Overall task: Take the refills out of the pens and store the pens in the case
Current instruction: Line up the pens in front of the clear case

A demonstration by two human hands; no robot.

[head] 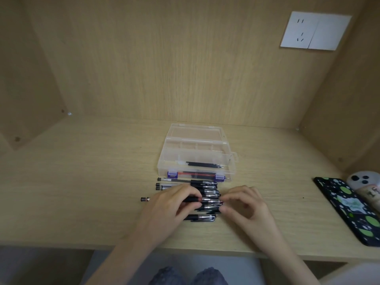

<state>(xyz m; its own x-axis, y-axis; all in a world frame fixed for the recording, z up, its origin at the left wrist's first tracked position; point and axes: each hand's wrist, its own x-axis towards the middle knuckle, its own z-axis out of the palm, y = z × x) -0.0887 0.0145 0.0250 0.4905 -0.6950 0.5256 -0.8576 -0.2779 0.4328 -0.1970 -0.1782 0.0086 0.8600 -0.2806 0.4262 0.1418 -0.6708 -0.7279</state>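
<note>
Pen (205, 200) gripped at both ends, just in front of the open case (195, 150).
We see the left hand (170, 204) curled round its barrel, the right hand (244, 204) pinching its other end; we judge a refill is being freed, next calling for a straight pull. Loose refills (205, 164) lie inside the case; more pens (203, 184) wait before it.

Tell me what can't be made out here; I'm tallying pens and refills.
Head view:
- Pen row: partly covered by left hand and right hand; count unclear.
- Held pen: both hands hold it; whether it is unscrewed is blurred.
- Refills in the case: too small to count.
- Phone: cut off by the right edge.
</note>
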